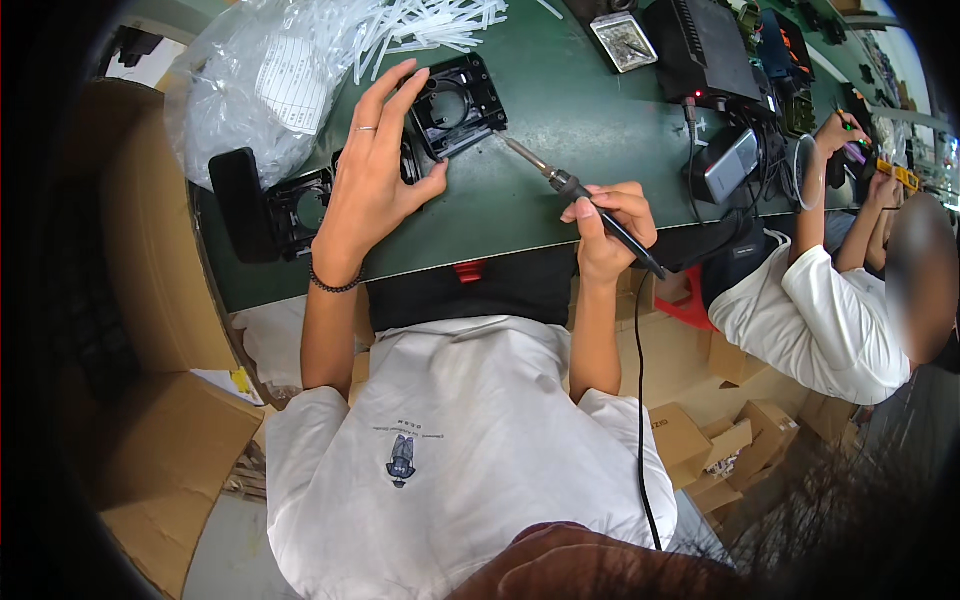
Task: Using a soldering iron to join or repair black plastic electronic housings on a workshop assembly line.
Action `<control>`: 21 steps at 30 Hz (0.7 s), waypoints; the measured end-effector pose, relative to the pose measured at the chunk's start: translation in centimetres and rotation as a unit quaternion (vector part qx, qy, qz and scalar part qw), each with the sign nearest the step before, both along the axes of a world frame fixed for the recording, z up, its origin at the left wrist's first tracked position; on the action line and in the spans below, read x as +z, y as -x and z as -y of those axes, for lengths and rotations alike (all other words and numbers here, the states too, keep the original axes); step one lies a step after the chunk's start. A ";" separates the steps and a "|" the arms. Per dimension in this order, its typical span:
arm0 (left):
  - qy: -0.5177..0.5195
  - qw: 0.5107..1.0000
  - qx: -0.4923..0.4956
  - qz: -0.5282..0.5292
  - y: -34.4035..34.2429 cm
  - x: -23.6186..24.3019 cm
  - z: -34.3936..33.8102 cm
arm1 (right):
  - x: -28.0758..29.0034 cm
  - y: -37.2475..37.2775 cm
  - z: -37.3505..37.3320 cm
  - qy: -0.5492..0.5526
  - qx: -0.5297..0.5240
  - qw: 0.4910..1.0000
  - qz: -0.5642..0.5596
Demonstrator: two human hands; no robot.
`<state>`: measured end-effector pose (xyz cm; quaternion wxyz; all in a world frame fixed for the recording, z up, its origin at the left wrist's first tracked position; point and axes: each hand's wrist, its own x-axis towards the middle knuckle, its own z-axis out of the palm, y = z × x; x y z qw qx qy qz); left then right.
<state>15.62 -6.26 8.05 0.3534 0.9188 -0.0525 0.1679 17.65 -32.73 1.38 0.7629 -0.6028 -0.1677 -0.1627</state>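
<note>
My left hand [362, 185] spans a black plastic housing [484, 92] with a round opening. Its fingertips rest at the upper left of the housing and the thumb at the lower edge, gripping it on the table. In my right hand [612, 225] is a soldering iron [572, 188], held like a pen between thumb and fingers. The iron slants up and left, its tip at the housing's lower right corner; whether it touches is too fine to tell. Partly behind my left hand and wrist lie more black housings [302, 207], next to a flat black phone-like slab [243, 205].
A clear plastic bag [235, 95] and a heap of white strips [430, 28] lie at the back left of the green table [520, 225]. Toward the right are a small metal tray [624, 42], a black powered box [706, 55] and a grey device [730, 165]. A co-worker [815, 310] sits at right.
</note>
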 end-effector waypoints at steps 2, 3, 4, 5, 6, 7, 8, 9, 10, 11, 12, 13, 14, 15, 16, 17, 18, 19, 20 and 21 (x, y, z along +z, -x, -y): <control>-0.005 1.000 0.002 0.019 -0.1 -0.5 -0.2 | -0.2 -0.1 0.1 0.084 0.009 0.996 0.013; -0.016 0.999 0.005 0.027 -0.1 -0.7 -0.2 | -0.2 -0.2 0.1 0.080 0.023 0.996 0.014; -0.012 0.999 0.006 0.031 -0.2 -0.8 -0.2 | -0.2 -0.3 0.2 0.088 0.024 0.996 0.013; -0.017 0.999 0.004 0.037 -0.2 -0.9 -0.2 | -0.2 -0.3 0.3 0.117 0.023 0.992 0.026; -0.022 0.999 0.002 0.043 -0.2 -0.8 -0.2 | -0.2 -0.4 0.3 0.142 0.022 0.989 0.035; -0.020 0.999 0.004 0.041 -0.2 -0.8 -0.2 | -0.2 -0.4 0.3 0.147 0.024 0.988 0.036; -0.021 0.999 0.003 0.040 -0.2 -0.7 -0.2 | -0.2 -0.5 0.2 0.159 0.027 0.986 0.037; -0.022 0.999 0.002 0.036 -0.2 -0.7 -0.2 | -0.2 -0.5 0.2 0.163 0.023 0.986 0.032; -0.020 0.999 0.002 0.038 -0.2 -0.6 -0.1 | -0.2 -0.4 0.1 0.173 0.030 0.984 0.036; -0.021 0.999 0.001 0.040 -0.2 -0.7 -0.1 | -0.2 -0.3 -0.1 0.148 0.016 0.989 0.008; -0.024 0.999 0.000 0.039 -0.2 -0.7 -0.1 | -0.2 -0.2 -0.1 0.123 0.005 0.992 -0.022; -0.021 0.999 0.001 0.041 -0.2 -0.7 -0.1 | -0.2 -0.2 -0.2 0.124 0.002 0.992 -0.020; -0.021 0.999 0.001 0.042 -0.2 -0.8 -0.1 | -0.1 -0.2 -0.2 0.132 0.002 0.991 -0.020; -0.021 0.999 0.001 0.038 -0.2 -0.8 -0.1 | -0.1 -0.1 -0.2 0.129 -0.003 0.991 -0.030; -0.020 0.999 0.002 0.042 -0.2 -0.8 -0.2 | -0.1 -0.1 -0.2 0.140 0.003 0.990 -0.020; -0.019 0.999 0.002 0.036 -0.2 -0.8 -0.2 | -0.1 -0.1 -0.2 0.135 0.003 0.991 -0.023; -0.018 0.999 0.002 0.026 -0.1 -0.8 -0.2 | -0.1 -0.1 -0.1 0.126 0.004 0.992 -0.029; -0.017 0.999 0.003 0.029 -0.1 -0.8 -0.2 | -0.2 -0.2 0.0 0.130 0.005 0.991 -0.027; -0.016 0.999 0.003 0.029 -0.1 -0.8 -0.2 | -0.2 -0.3 0.1 0.153 0.019 0.988 0.004; -0.016 1.000 0.002 0.023 -0.1 -0.8 -0.2 | -0.2 -0.4 0.2 0.167 0.030 0.985 0.028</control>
